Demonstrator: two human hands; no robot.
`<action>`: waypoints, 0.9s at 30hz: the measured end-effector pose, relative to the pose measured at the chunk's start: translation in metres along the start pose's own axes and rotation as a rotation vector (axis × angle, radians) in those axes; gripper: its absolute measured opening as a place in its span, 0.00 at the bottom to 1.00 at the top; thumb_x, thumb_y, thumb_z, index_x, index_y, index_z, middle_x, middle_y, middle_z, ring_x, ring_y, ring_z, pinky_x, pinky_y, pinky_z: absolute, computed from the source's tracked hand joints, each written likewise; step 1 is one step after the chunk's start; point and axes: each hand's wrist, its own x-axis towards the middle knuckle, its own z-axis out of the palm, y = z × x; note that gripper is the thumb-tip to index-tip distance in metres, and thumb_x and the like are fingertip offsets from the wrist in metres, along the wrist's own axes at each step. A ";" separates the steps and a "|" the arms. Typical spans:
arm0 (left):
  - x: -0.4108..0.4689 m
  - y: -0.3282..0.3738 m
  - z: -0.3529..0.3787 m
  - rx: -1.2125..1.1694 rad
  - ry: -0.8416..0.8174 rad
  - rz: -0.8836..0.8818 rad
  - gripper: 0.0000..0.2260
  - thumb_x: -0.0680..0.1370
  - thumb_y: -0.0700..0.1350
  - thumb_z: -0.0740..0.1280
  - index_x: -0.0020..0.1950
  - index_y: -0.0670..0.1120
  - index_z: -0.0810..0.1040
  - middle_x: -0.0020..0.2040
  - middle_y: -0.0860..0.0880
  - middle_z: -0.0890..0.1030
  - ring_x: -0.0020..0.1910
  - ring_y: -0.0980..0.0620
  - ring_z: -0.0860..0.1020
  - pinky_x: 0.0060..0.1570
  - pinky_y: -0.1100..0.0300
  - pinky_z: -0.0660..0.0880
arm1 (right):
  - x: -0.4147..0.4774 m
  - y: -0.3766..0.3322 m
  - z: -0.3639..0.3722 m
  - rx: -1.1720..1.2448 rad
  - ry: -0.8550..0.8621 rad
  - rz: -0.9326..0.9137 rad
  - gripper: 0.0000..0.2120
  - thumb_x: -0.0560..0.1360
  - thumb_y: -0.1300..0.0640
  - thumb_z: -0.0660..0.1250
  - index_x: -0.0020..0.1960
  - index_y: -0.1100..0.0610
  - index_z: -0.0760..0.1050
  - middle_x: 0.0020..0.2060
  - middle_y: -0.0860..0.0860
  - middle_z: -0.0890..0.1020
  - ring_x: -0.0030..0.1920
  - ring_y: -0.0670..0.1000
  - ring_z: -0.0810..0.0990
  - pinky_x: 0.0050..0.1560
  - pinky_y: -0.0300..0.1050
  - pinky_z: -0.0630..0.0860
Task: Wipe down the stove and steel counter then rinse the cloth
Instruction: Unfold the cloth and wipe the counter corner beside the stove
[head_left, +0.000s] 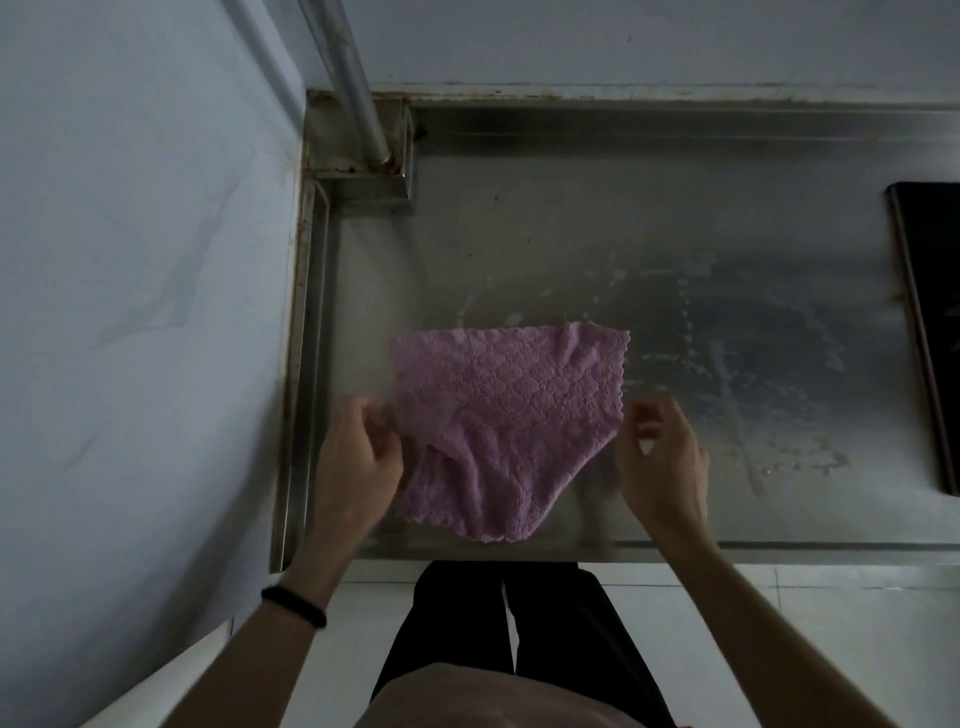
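spreading pink cloth (498, 415) on steel desk (571, 234): left hand (358, 462) fingers (366, 413) pinch its edge, right hand (662, 457) grip unclear; smooth folds before wiping

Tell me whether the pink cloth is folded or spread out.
Spread out, not folded: the cloth lies open over the steel counter, creased toward its near edge. The left hand grips its left edge.

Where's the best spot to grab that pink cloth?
Pinch the pink cloth at its right corner, coming from the right: the left hand pinches the left edge, the middle sags, and the right hand is just beside that scalloped corner.
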 end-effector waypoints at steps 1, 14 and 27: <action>-0.012 -0.008 0.003 0.003 -0.037 -0.062 0.11 0.79 0.38 0.72 0.59 0.43 0.76 0.50 0.48 0.80 0.48 0.48 0.80 0.47 0.55 0.73 | -0.006 0.010 -0.001 -0.006 -0.004 0.079 0.06 0.80 0.60 0.66 0.54 0.50 0.77 0.50 0.50 0.84 0.49 0.54 0.83 0.50 0.52 0.80; -0.052 -0.019 0.036 0.144 -0.148 -0.057 0.11 0.77 0.43 0.73 0.39 0.48 0.73 0.38 0.49 0.74 0.36 0.50 0.74 0.38 0.54 0.67 | 0.006 0.023 0.017 -0.065 -0.221 0.033 0.03 0.75 0.57 0.73 0.45 0.51 0.81 0.47 0.47 0.79 0.44 0.48 0.80 0.40 0.40 0.71; -0.061 -0.029 0.038 -0.021 -0.127 -0.062 0.10 0.79 0.41 0.71 0.47 0.50 0.70 0.36 0.54 0.77 0.35 0.56 0.76 0.34 0.58 0.68 | 0.006 0.035 0.006 -0.137 -0.432 0.006 0.12 0.71 0.63 0.68 0.53 0.54 0.81 0.38 0.42 0.82 0.42 0.48 0.80 0.44 0.43 0.72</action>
